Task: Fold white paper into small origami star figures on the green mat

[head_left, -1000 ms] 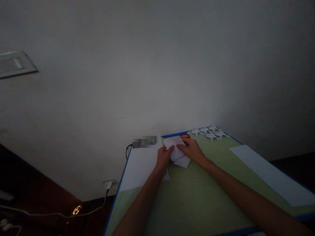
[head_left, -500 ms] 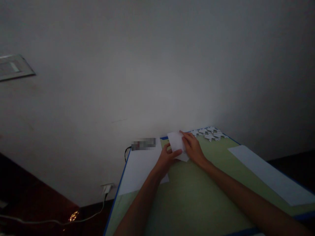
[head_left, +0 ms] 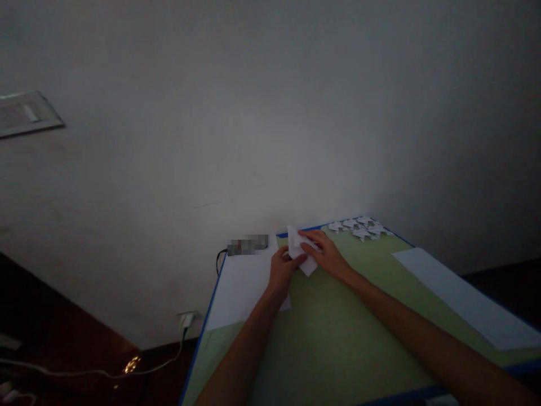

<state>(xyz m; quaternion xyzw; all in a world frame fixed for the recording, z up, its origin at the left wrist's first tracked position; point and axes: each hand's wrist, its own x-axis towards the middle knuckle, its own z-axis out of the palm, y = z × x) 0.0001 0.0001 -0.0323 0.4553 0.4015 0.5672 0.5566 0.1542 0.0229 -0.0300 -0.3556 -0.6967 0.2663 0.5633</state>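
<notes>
A small folded sheet of white paper (head_left: 309,267) is held between my two hands above the far part of the green table. My left hand (head_left: 284,269) grips its left and lower side, with the thumb lying across the front. From the right, my right hand (head_left: 324,251) pinches the upper part, its fingers bent over the paper. Parts of the folds are hidden by the fingers. Several folded white paper shapes with pointed ends (head_left: 361,228) lie to the right of my right hand, at the table's far edge.
The green table (head_left: 338,344) has blue edging and stands against a grey wall. White paper (head_left: 240,293) lies on its left, with a blurred dark object (head_left: 248,245) at the back. A long white sheet (head_left: 460,299) lies on the right. A plug with a cord (head_left: 186,321) sits in the wall.
My right hand has moved left across the paper, folding it over, so the paper looks narrower now. My left hand has stayed at its left side.
</notes>
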